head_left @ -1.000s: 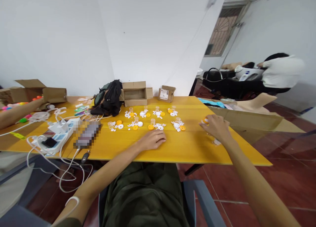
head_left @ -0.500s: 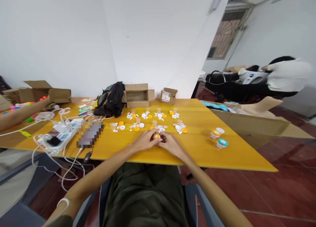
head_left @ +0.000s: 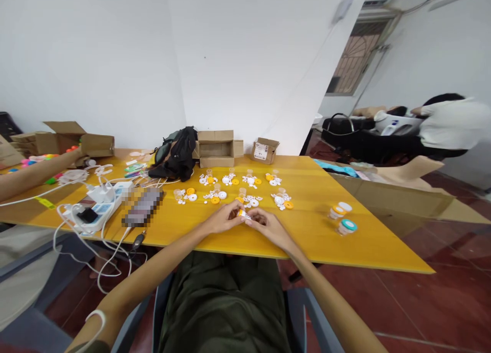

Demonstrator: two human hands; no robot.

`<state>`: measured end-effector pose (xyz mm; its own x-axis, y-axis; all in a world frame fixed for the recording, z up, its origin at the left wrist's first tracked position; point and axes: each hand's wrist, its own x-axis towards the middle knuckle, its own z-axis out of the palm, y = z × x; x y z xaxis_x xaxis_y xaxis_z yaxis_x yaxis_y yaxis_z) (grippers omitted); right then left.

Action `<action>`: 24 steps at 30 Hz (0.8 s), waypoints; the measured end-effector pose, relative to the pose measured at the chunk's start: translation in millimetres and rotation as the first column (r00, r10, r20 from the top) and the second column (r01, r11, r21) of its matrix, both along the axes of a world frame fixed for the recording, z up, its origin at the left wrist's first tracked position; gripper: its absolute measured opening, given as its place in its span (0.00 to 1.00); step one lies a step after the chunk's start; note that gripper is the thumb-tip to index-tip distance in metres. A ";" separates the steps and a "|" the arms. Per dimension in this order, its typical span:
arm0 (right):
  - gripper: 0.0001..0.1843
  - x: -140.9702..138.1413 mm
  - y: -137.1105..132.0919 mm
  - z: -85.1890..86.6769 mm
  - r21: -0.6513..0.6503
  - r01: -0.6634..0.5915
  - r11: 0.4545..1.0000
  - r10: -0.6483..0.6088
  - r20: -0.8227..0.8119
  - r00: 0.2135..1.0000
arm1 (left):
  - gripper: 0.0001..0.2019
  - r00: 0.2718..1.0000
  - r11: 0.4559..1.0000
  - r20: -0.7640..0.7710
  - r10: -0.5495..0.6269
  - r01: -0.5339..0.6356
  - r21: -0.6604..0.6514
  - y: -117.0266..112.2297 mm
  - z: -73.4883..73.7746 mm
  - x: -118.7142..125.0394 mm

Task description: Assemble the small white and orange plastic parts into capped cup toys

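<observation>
So there's a small orange-and-white piece [head_left: 243, 213] in the middle near the front edge of the yellow table [head_left: 307, 230] — left hand [head_left: 225, 218] and right hand [head_left: 270, 226] are both pinched onto it, almost meeting. Fanning out from about 10 to 2 o'clock of it are little piles of white bits [head_left: 251, 200], orange discs [head_left: 289, 205] and clear cups [head_left: 242, 192], while an orange-lidded jar [head_left: 336, 213] and a teal-lidded jar [head_left: 348, 225] sit well apart at 3. Farther out you've got a pixelated phone [head_left: 148, 205] at 9, dark backpack [head_left: 178, 156] around 10, open carton [head_left: 216, 149] at 11, smaller box [head_left: 264, 151] at 1.
</observation>
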<state>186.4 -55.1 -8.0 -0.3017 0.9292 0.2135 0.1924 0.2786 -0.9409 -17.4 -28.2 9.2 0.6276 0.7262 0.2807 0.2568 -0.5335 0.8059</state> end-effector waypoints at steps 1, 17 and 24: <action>0.22 0.5 0.0 -0.9 0.004 0.006 1.000 -0.006 -0.002 1.000 | 0.22 1.000 1.000 -0.003 -0.003 0.003 0.000 0.0 -0.3 0.0; 0.17 -0.2 2.9 -0.1 0.059 0.089 0.994 -0.081 -0.129 0.988 | 0.16 0.997 0.995 -0.065 0.032 -0.025 0.099 3.7 -5.6 2.8; 0.17 -5.7 6.1 -5.2 0.062 0.104 0.993 -0.100 -0.054 0.993 | 0.11 0.985 0.974 -0.158 0.065 -0.028 0.225 2.9 -4.5 2.4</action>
<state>180.7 -49.0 -13.2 -0.1932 0.9382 0.2871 0.1755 0.3209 -0.9307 -15.0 -25.4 4.7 0.6454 0.6870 0.3338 0.4038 -0.6779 0.6144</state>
